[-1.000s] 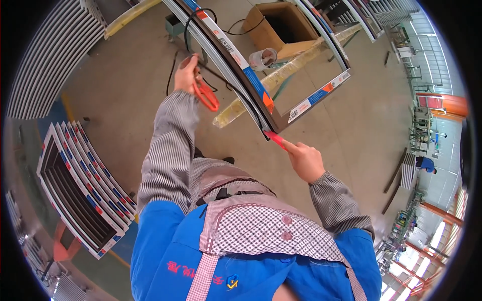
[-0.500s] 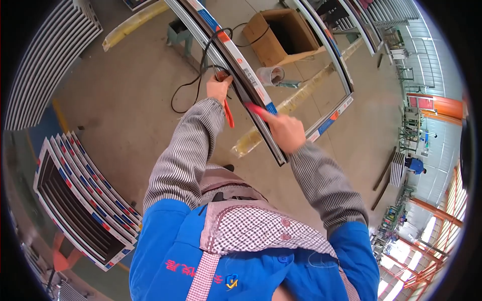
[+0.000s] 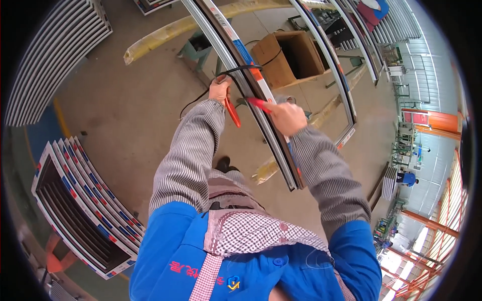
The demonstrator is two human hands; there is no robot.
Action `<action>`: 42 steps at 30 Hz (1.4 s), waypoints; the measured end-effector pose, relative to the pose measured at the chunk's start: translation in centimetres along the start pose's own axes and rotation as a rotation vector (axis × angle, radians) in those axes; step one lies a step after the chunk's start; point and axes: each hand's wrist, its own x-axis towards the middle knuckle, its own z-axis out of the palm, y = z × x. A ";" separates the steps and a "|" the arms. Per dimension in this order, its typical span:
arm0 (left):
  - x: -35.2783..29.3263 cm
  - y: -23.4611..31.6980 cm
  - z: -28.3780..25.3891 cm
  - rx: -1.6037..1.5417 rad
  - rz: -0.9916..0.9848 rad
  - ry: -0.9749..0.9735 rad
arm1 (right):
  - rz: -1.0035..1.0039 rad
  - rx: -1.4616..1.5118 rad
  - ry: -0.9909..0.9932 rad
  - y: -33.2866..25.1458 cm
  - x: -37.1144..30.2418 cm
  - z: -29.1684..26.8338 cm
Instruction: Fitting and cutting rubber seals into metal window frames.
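Note:
A long window frame with dark and silver bars and coloured labels lies across in front of me. My right hand grips a red hand tool, its tip on the frame's dark inner bar. To the left of that bar my left hand is closed around a red-handled tool, whose jaws are hidden by the fingers. A thin black strip loops from beside the left hand over the frame and trails off to the left; whether the fingers also pinch it I cannot tell.
Yellow-wrapped supports run under the frame. Beyond it stand an open cardboard box and a green metal stand. Stacked labelled frames lean at the lower left, grey frames at the upper left. A person in blue is far right.
The frame and floor have shifted down in view, so my hands are farther along the bar. The red tool has slid along it. The black strip now lies farther across the frame.

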 end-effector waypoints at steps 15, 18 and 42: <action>-11.5 15.1 -26.6 -0.431 0.250 0.412 | 0.004 0.435 0.361 -4.4 11.5 1.1; -14.1 22.0 -30.4 -0.371 0.376 0.489 | -0.305 0.617 0.325 -4.3 18.5 -3.8; 28.4 52.2 -4.6 0.395 -0.016 -0.080 | 0.051 0.167 -0.280 1.0 2.7 -4.6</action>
